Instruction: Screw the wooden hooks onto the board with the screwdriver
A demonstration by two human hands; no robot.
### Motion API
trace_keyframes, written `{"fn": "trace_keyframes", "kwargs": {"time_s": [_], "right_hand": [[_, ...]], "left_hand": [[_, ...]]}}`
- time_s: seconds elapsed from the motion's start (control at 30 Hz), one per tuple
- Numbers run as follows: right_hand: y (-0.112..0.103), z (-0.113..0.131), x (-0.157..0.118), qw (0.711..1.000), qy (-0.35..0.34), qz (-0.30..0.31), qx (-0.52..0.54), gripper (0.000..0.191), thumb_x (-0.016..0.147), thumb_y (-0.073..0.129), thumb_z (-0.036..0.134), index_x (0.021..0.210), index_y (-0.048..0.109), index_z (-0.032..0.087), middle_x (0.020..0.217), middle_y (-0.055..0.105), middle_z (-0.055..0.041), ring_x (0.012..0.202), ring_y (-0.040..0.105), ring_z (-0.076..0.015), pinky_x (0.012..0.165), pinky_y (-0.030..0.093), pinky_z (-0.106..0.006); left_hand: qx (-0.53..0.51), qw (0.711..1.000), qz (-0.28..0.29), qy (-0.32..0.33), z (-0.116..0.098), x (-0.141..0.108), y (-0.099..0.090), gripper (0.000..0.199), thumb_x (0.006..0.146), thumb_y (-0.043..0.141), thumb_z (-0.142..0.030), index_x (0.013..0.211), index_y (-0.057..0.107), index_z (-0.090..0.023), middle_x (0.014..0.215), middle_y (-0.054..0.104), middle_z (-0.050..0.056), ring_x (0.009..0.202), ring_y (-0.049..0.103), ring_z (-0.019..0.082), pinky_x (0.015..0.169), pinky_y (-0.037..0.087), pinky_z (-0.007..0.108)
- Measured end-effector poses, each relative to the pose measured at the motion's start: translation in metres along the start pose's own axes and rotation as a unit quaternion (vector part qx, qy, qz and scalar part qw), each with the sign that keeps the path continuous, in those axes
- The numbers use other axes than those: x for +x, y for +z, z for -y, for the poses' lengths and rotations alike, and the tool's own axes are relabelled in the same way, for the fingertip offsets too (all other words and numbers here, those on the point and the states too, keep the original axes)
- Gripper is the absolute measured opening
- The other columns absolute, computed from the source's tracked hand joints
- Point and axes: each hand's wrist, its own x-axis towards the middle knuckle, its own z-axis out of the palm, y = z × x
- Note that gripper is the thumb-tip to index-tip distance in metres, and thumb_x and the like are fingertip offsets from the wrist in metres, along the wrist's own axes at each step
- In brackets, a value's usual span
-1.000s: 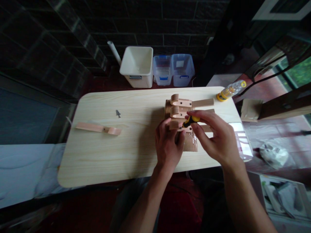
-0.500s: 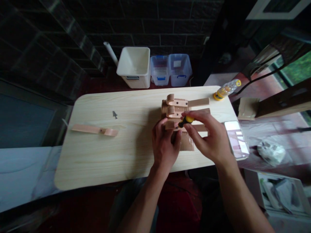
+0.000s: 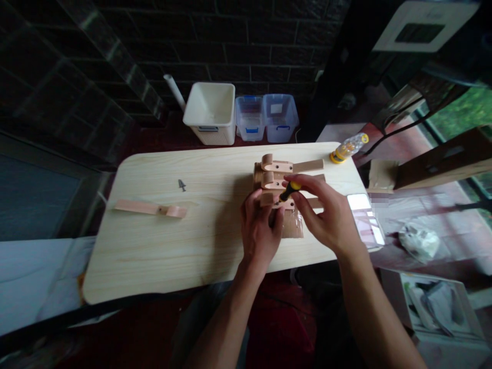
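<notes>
My right hand (image 3: 325,212) pinches a yellow-and-black screwdriver (image 3: 290,190), its tip down at a screw hole in the nearest of several wooden hook pieces. These pieces, such as the farthest wooden hook (image 3: 277,165), lie side by side across a brown, shiny-wrapped block (image 3: 294,228). My left hand (image 3: 259,223) is wrapped around the left end of the nearest hook and steadies it; its fingertips are partly hidden. A loose wooden hook piece (image 3: 149,207) lies on the left of the table, with a few dark screws (image 3: 182,185) behind it.
The pale wooden table (image 3: 172,261) has rounded corners. A clear screwdriver case (image 3: 349,147) stands at its back right corner, a phone (image 3: 365,220) at the right edge. Beyond stand a white bin (image 3: 210,118) and two clear plastic boxes (image 3: 265,120). An open box (image 3: 434,302) sits at lower right.
The view has shifted slightly. The screwdriver leans a little differently in my right hand, its tip still at the nearest hook. My left hand keeps its hold.
</notes>
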Motion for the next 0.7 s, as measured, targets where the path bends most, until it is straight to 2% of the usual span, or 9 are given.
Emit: {"fn": "trace_keyframes", "kwargs": {"time_s": [0.13,0.27,0.4,0.5,0.7], "right_hand": [[0.001,-0.003,0.000,1.000,0.007,-0.007,0.004,0.029,0.109,0.065,0.020,0.137,0.073,0.025,0.133,0.085,-0.0087,0.120,0.084,-0.0247,0.106,0.070,-0.044],[0.005,-0.004,0.000,1.000,-0.002,-0.018,0.005,0.028,0.109,0.067,0.026,0.136,0.074,0.025,0.129,0.086,-0.0100,0.113,0.085,-0.0249,0.100,0.071,-0.041],[0.008,-0.005,-0.001,0.999,-0.003,-0.023,0.021,0.027,0.110,0.065,0.029,0.135,0.074,0.025,0.129,0.086,-0.0097,0.114,0.084,-0.0247,0.101,0.071,-0.040],[0.009,-0.007,-0.002,0.999,0.003,-0.033,0.029,0.027,0.111,0.063,0.029,0.136,0.073,0.026,0.132,0.086,-0.0096,0.112,0.085,-0.0243,0.100,0.070,-0.040],[0.013,-0.011,-0.002,0.998,0.000,-0.037,0.044,0.028,0.110,0.063,0.030,0.135,0.073,0.026,0.133,0.085,-0.0110,0.115,0.084,-0.0254,0.100,0.070,-0.040]], "left_hand": [[0.004,1.000,0.002,-0.003,0.001,-0.002,0.003,0.030,0.109,0.071,-0.034,0.137,0.075,-0.025,0.161,0.057,0.018,0.151,0.056,0.037,0.125,0.053,0.061],[0.012,1.000,0.005,-0.003,0.005,-0.004,0.008,0.030,0.109,0.068,-0.033,0.136,0.078,-0.023,0.171,0.050,0.019,0.161,0.047,0.042,0.128,0.050,0.064],[0.019,1.000,0.005,-0.008,0.010,-0.006,0.012,0.033,0.110,0.068,-0.036,0.138,0.078,-0.023,0.174,0.048,0.021,0.161,0.050,0.043,0.125,0.054,0.062],[0.017,1.000,-0.003,-0.010,0.013,-0.008,0.015,0.034,0.109,0.069,-0.035,0.141,0.078,-0.027,0.175,0.049,0.017,0.162,0.050,0.040,0.127,0.054,0.060],[0.017,1.000,-0.011,-0.012,0.018,-0.009,0.020,0.037,0.108,0.071,-0.036,0.144,0.077,-0.028,0.176,0.050,0.017,0.160,0.052,0.042,0.126,0.054,0.063]]}}
